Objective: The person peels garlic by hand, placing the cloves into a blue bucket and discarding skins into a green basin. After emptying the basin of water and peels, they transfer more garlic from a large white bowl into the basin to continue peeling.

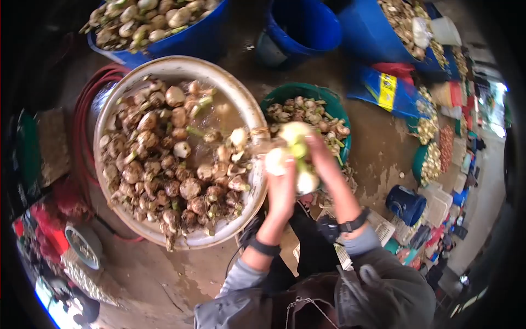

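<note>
My left hand (281, 189) and my right hand (323, 156) are together in front of me, fingers curled around several pale onion-like bulbs (296, 132) with green stem stubs. Motion blurs the fingertips and the bulbs. The hands are over the gap between a large round white basin (244, 93) and a green tub (341, 105). Inside the basin, brown, muddy bulbs (150, 164) are heaped at the left and middle, with murky water showing at the upper right. Trimmed, lighter bulbs (298, 112) lie in the green tub, partly hidden by my hands.
Blue tubs of bulbs (164, 41) stand at the top left and top right, with a dark blue bucket (307, 27) between them. A red hose (82, 120) curls left of the basin. At right are a small blue bucket (406, 204) and crates (435, 205).
</note>
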Motion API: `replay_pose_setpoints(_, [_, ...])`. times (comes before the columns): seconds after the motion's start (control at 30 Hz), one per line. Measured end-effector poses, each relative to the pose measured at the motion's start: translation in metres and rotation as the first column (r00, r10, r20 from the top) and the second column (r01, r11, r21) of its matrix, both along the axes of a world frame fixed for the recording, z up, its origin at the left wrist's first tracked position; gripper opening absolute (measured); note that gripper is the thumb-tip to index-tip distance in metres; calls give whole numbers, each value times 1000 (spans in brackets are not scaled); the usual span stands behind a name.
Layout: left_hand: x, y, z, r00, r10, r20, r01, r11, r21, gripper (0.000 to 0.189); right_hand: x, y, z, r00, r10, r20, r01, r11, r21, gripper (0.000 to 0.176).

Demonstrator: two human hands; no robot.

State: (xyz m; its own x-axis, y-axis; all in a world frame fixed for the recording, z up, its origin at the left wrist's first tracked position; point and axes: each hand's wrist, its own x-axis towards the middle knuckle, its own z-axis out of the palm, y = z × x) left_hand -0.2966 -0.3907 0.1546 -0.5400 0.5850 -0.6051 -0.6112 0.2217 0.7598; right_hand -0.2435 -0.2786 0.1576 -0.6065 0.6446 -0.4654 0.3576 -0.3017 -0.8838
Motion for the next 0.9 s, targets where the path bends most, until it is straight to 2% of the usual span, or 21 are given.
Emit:
replay_pose_setpoints(0.07, [28, 16, -26, 973, -135, 187, 118, 988, 97, 63, 51, 25, -17, 981, -10, 191, -8, 996, 92, 50])
replay_pose_setpoints(0.13, [51, 8, -47, 949, -296, -112, 264, 936, -234, 68, 109, 51, -80, 908, -6, 418, -202, 869, 452, 45])
replay_pose_setpoints(0.2, [26, -11, -45, 907, -270, -323, 249, 963, -106, 46, 80, 47, -59, 944, 72, 321, -236, 828, 508, 42])
replay_pose_setpoints(0.23, [6, -21, -29, 962, -188, -199, 169, 979, -112, 31, 58, 37, -39, 961, 139, 238, -253, 787, 563, 40])
replay_pose_setpoints(0.27, [-7, -38, -51, 929, -140, -342, 95, 985, -144, 22, 25, 22, -21, 936, 256, 243, -314, 918, 244, 36])
replay_pose_setpoints(0.3, [-17, -49, -77, 912, 37, -409, -134, 968, -211, 19, 1, 7, -31, 946, 323, 23, -323, 944, 58, 34])
replay_pose_setpoints(0.33, [-44, -58, -85, 950, 91, -298, -182, 939, -292, 22, -33, -14, -42, 943, 317, -97, -319, 948, 0, 37])
replay_pose_setpoints(0.37, [-65, -62, -100, 903, 315, -291, -392, 882, -261, 26, -63, -31, -56, 939, 332, -86, -340, 934, -111, 43])
replay_pose_setpoints(0.4, [-88, -68, -115, 900, 267, -344, -380, 868, -321, 31, -92, -45, -83, 958, 286, -35, -288, 955, -73, 50])
replay_pose_setpoints(0.43, [-106, -72, -135, 878, 460, -136, -479, 823, -305, 37, -114, -49, -141, 949, 296, 109, -311, 936, 163, 58])
replay_pose_setpoints(0.47, [-117, -73, -168, 844, 516, -149, -516, 703, -488, 50, -134, -49, -163, 924, 218, 315, -297, 926, 232, 64])
replay_pose_setpoints(0.53, [-141, -72, -180, 899, 438, 9, -379, 789, -484, 70, -161, -54, -189, 833, 77, 548, -225, 952, 209, 65])
replay_pose_setpoints(0.6, [-153, -64, -201, 868, 469, 165, -328, 789, -519, 78, -169, -49, -221, 915, -16, 404, -12, 998, 67, 68])
replay_pose_setpoints(0.63, [-160, -59, -199, 852, 485, 198, -332, 793, -510, 79, -174, -48, -242, 978, -76, 195, 64, 996, 64, 65])
replay_pose_setpoints(0.67, [-167, -54, -197, 835, 499, 232, -338, 797, -500, 79, -172, -39, -261, 989, -7, 148, 27, 991, -131, 62])
replay_pose_setpoints(0.73, [-175, -54, -236, 868, 416, 273, -289, 868, -404, 79, -182, -32, -263, 886, 162, 434, -8, 942, -337, 53])
replay_pose_setpoints(0.77, [-175, -57, -254, 894, 339, 293, -249, 919, -305, 79, -185, -34, -265, 912, 167, 375, 3, 911, -413, 52])
replay_pose_setpoints(0.8, [-177, -51, -261, 903, 301, 307, -176, 911, -373, 82, -188, -36, -268, 936, 167, 310, 5, 874, -486, 52])
replay_pose_setpoints(0.83, [-177, -43, -260, 888, 369, 275, -243, 883, -401, 77, -191, -44, -277, 882, 129, 454, 16, 953, -301, 46])
replay_pose_setpoints(0.87, [-178, -37, -254, 869, 433, 240, -308, 853, -421, 73, -190, -49, -281, 881, 130, 455, 15, 953, -301, 46])
replay_pose_setpoints(0.9, [-181, -40, -254, 853, 422, 307, -317, 886, -339, 66, -186, -53, -276, 947, 69, 313, 100, 864, -494, 43])
